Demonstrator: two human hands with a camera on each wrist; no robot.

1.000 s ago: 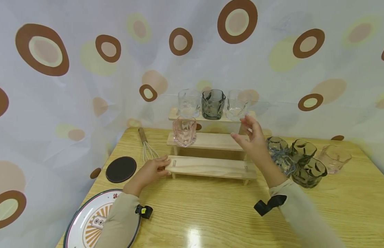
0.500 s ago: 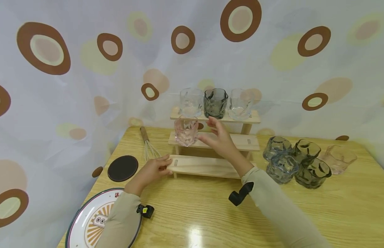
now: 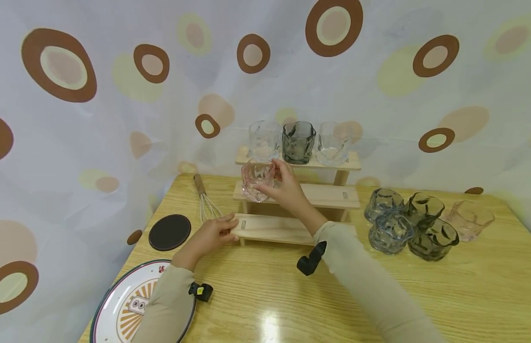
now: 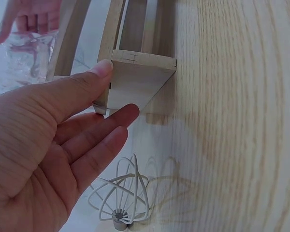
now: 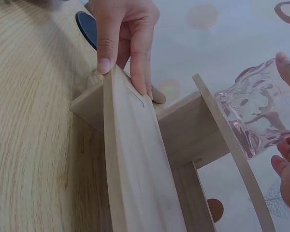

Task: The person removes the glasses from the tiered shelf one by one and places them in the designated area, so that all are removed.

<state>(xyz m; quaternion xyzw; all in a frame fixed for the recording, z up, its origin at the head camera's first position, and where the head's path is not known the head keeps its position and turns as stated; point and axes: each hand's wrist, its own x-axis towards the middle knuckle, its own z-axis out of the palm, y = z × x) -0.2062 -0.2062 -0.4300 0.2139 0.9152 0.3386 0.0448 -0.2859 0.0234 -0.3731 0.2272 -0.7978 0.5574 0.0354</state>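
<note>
My right hand (image 3: 290,193) grips a pink glass tumbler (image 3: 251,177) standing at the left end of the middle step of a three-tier wooden shelf (image 3: 287,229). The right wrist view shows thumb and fingers at opposite sides of the pink tumbler (image 5: 253,108). My left hand (image 3: 207,238) pinches the left end of the lowest step, its thumb on the edge in the left wrist view. On the top step stand a clear tumbler (image 3: 263,140), a grey tumbler (image 3: 298,143) and another clear tumbler (image 3: 332,145).
On the table's right side, two blue tumblers (image 3: 390,233) cluster with two dark grey tumblers (image 3: 433,240) and a pink tumbler (image 3: 469,219). To the left lie a whisk (image 3: 201,195), a black round coaster (image 3: 169,233) and a patterned plate (image 3: 108,305). A patterned curtain (image 3: 179,62) hangs behind.
My right hand has moved left from the shelf's right end to the pink tumbler and taken hold of it. The left hand stays on the lowest step.
</note>
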